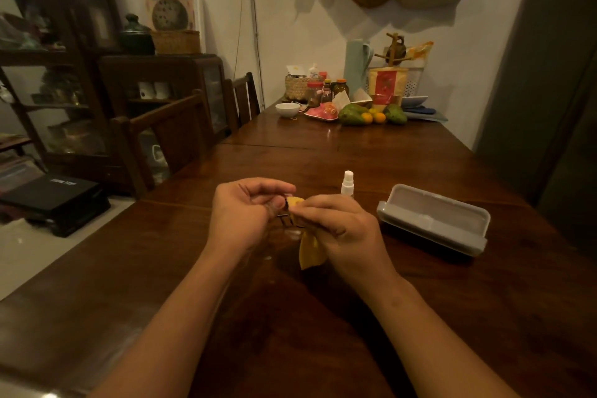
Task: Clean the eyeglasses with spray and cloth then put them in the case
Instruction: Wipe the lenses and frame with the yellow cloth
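My left hand (245, 213) grips the dark eyeglasses (286, 218), which are mostly hidden between both hands above the wooden table (290, 317). My right hand (342, 229) pinches a yellow cloth (310, 252) against the glasses, and the cloth's tail hangs down below the hand. A small white spray bottle (348, 182) stands upright just behind my right hand. The grey glasses case (433, 220) lies open on the table to the right.
At the table's far end sit a white bowl (287, 109), a pink plate (323, 113), green and orange fruit (371, 115), jars and a woven basket (298, 87). Wooden chairs (168, 136) line the left side.
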